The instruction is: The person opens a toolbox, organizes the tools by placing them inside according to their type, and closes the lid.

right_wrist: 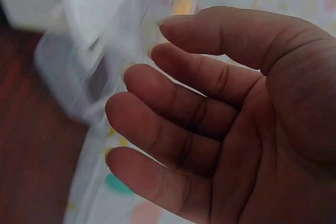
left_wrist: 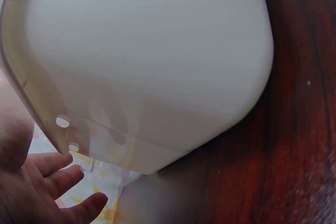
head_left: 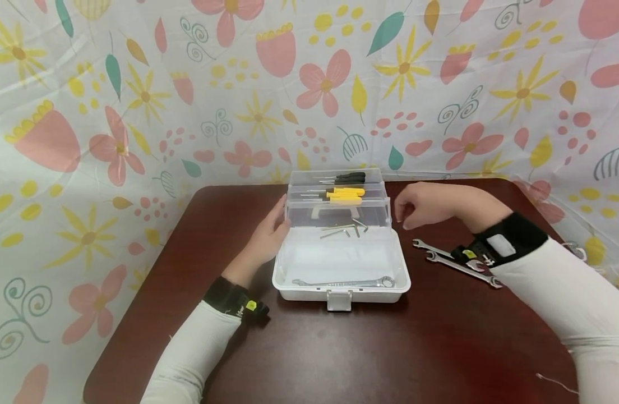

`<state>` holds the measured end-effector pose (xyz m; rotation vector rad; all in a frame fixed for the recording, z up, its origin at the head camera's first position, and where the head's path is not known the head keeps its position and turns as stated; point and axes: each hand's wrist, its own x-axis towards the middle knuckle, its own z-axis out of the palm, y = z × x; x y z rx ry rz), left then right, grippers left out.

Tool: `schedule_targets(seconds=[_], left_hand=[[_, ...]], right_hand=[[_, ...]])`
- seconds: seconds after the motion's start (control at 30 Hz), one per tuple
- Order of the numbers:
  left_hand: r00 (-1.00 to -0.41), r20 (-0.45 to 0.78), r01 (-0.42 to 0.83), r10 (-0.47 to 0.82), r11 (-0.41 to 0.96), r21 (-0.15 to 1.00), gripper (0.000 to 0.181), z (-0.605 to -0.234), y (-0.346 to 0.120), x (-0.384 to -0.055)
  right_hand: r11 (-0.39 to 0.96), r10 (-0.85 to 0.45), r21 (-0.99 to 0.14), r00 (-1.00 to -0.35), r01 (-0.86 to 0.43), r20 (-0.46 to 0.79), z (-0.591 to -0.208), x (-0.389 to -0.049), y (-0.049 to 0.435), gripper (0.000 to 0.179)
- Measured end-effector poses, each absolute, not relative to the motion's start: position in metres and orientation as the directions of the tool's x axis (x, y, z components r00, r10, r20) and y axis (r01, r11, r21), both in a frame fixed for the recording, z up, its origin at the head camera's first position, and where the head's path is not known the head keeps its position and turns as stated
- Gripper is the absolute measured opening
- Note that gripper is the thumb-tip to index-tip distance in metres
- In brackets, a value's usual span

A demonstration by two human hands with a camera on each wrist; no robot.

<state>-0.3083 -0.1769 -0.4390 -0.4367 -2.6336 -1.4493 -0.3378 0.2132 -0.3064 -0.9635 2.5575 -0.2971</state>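
A white toolbox [head_left: 299, 294] stands on the table with its clear stepped trays [head_left: 335, 213] raised at the back. My left hand [head_left: 269, 235] is at the box's left side, fingers extended along the trays' edge; in the left wrist view its fingers [left_wrist: 63, 182] are beside the white wall, and contact is hard to tell. To the right of the trays hovers my right hand [head_left: 430, 203], its fingers loosely curled with nothing in them. A combination wrench [head_left: 342, 283] lies in the box's bottom. Hex keys [head_left: 340, 231], yellow-handled screwdrivers [head_left: 347, 193] and black-handled screwdrivers [head_left: 352, 178] occupy the trays.
Wrenches [head_left: 461, 266] lie on the dark table [head_left: 314, 353] right of the box, partly under the right forearm. A clear latch [head_left: 338, 301] hangs at the box's front. Behind the table hangs a flowered cloth [head_left: 324, 84].
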Motion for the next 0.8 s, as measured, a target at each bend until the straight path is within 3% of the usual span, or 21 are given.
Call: schedule_targets(seconds=[0.33, 0.57, 0.8], left_hand=[[-0.956, 0.219, 0.289, 0.195, 0.508, 0.811, 0.066, -0.433, -0.176, -0.305], [-0.951, 0.237, 0.308, 0.201, 0.511, 0.803, 0.065, -0.434, -0.176, -0.309], [-0.953, 0.225, 0.300, 0.205, 0.516, 0.802, 0.065, -0.436, -0.176, -0.306]], right_hand=[[0.749, -0.536, -0.573, -0.812, -0.331, -0.231, -0.354, -0.334, 0.291, 0.013], [0.776, -0.436, -0.576, -0.878, -0.257, -0.196, -0.389, -0.322, 0.329, 0.024], [0.808, -0.393, -0.534, -0.903, -0.249, -0.173, -0.411, -0.316, 0.346, 0.022]])
